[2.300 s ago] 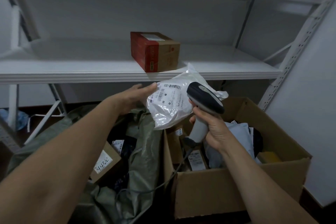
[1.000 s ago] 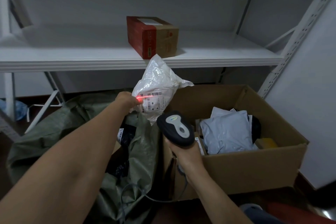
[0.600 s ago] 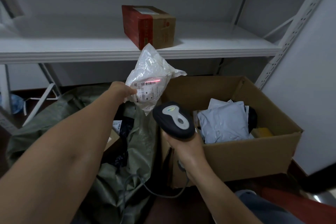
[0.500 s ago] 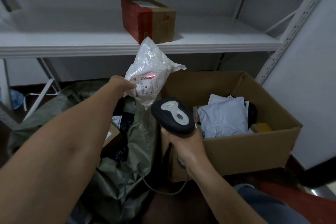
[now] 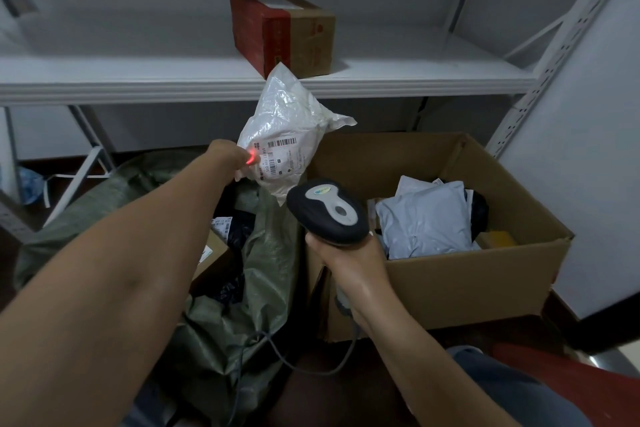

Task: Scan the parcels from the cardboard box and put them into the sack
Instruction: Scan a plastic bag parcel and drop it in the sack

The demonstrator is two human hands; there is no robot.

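My left hand [image 5: 227,158] holds a crinkled white plastic parcel [image 5: 289,125] up by its left edge, label and barcode facing me, above the open green sack [image 5: 270,253]. My right hand [image 5: 349,258] grips a black and grey barcode scanner [image 5: 327,211] just below and right of the parcel. The scanner's red light falls on my left fingertips, beside the label. The open cardboard box [image 5: 460,281] on the right holds a grey mailer bag [image 5: 424,222] and other parcels.
A red and brown carton [image 5: 282,31] stands on the white shelf [image 5: 138,80] behind. The sack holds a labelled box [image 5: 207,253] and dark parcels. The scanner's cable [image 5: 304,364] loops over the floor. A slotted shelf upright [image 5: 554,45] and white wall stand right.
The red scan light has slid from the barcode label leftward onto my left fingertips. Both hands have shifted only slightly; the parcel stays held above the sack.
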